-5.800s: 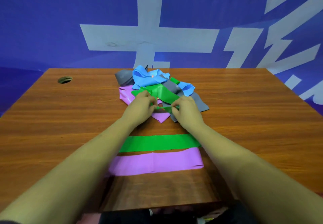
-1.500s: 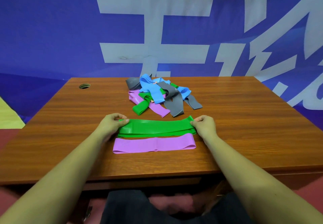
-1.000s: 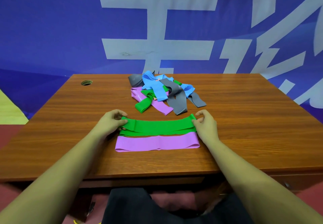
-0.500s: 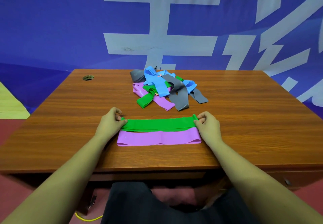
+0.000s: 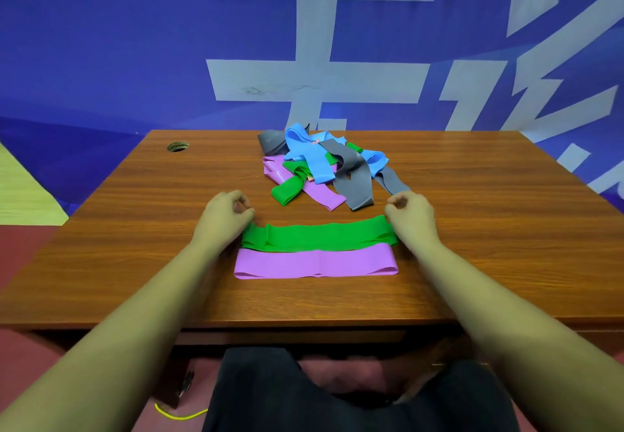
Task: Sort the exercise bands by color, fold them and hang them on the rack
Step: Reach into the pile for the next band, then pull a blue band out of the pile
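A blue banner [image 5: 101, 43] with large pale characters fills the background behind a wooden table [image 5: 489, 246]. Everything below is placed relative to the flat green band stack [image 5: 319, 236], which lies across the table's middle, stretched left to right.

Beyond the stack, toward the banner, sits a loose pile of bands [image 5: 324, 165]: blue, grey, purple and one green, tangled and overlapping. Far beyond and to the left of the stack is a small round hole [image 5: 177, 146] in the tabletop.

Just in front of the stack, its long edge touching or slightly tucked under the green, lies a flat folded purple band [image 5: 315, 263] of nearly the same length.

The left hand [image 5: 224, 219] rests at the stack's left end, fingers curled loosely, its heel on the green edge. The right hand [image 5: 410, 217] sits at the right end, likewise curled. Whether either hand pinches the green material cannot be told; the fingertips appear bunched above the table, not around it.
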A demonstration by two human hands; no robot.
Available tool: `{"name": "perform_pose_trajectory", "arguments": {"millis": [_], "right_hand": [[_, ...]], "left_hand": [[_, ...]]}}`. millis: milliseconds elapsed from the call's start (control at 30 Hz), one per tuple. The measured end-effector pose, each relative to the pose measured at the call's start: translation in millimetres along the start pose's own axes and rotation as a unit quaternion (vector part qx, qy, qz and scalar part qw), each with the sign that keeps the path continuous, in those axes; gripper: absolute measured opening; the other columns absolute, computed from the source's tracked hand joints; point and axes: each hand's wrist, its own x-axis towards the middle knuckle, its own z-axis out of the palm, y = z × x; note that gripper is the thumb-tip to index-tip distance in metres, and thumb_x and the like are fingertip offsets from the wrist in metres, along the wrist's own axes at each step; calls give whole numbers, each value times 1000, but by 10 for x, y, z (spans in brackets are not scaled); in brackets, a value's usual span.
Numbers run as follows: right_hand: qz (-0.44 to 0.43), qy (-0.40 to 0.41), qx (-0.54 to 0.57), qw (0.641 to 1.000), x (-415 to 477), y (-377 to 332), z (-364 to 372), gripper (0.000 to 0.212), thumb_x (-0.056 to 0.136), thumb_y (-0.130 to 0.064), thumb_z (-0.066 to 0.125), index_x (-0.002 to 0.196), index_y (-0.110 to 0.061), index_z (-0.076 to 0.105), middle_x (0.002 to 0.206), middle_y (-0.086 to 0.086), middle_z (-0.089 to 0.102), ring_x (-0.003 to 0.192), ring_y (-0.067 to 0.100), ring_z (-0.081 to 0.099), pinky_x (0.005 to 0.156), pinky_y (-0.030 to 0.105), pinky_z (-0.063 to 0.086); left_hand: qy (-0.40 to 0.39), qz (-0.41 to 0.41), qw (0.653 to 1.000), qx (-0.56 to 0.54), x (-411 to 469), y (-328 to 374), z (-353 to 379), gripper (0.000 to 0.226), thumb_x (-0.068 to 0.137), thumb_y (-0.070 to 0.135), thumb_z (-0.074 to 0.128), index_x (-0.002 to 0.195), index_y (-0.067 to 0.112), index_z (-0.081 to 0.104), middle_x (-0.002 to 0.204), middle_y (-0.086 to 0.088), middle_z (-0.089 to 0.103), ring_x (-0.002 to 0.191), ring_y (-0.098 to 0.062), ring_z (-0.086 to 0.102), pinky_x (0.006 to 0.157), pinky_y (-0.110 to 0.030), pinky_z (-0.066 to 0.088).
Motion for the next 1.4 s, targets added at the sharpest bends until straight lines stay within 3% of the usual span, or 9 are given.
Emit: {"name": "perform_pose_trajectory", "arguments": {"millis": [167,267,467,600,867,1100,1200,1333,1400], "right_hand": [[-52,-70,-28,996,181,-400,179,19,84,-8,59,102,-4,66,93,4,62,82,19,56,63,27,41],[-65,-95,-48,992,327,-540,345,24,81,-9,64,105,-7,63,93,5,60,85,23,59,76,37,52],[-141,-132,-98,976,751,-614,693,40,83,-15,67,123,-16,60,120,6,59,103,22,59,88,38,53],[-165,-155,-125,966,932,-511,904,36,87,-16,64,122,-18,63,115,7,55,103,22,59,92,35,49],[-175,-115,-105,972,1050,-342,1143,22,91,-19,62,111,-19,70,110,4,57,98,19,60,85,33,49],[-201,-17,-22,979,1060,-622,868,19,88,-22,67,106,-17,72,102,5,59,94,20,57,81,35,47],[-214,24,62,974,1038,-930,593,12,83,-17,72,95,-15,74,93,5,52,84,16,54,75,28,42],[-208,32,147,966,924,-1357,166,9,80,-8,67,84,-17,68,84,-3,60,73,16,58,72,28,47],[-198,22,167,966,835,-1519,-34,8,80,-9,67,84,-16,68,74,-11,61,68,15,58,66,25,47]], "left_hand": [[-31,38,999,-15,327,483,97,5,87,17,61,87,15,66,84,0,63,77,-16,57,61,-27,42],[-52,56,997,-22,515,718,234,9,89,15,57,92,14,66,87,-1,65,81,-17,59,67,-26,42],[-70,133,989,18,989,854,591,12,84,15,68,95,19,68,97,0,60,89,-18,57,73,-26,41],[-116,188,972,76,1258,761,845,30,80,26,76,110,20,72,103,-3,58,98,-22,55,88,-39,47],[-72,242,965,70,1402,624,1075,13,85,18,67,96,18,75,95,-3,61,93,-24,55,83,-45,47],[-20,214,973,-86,1391,940,664,8,91,18,64,94,16,71,95,1,64,94,-13,52,81,-24,38],[-21,214,964,-159,1337,1166,357,7,95,14,59,96,17,66,93,6,67,83,5,56,72,-8,36],[-43,193,944,-265,1171,1421,51,15,102,20,48,110,19,60,89,15,60,70,11,53,64,-8,39],[-66,193,935,-289,1057,1481,-62,20,97,31,55,114,20,58,91,15,64,76,8,58,71,-14,47]]}}
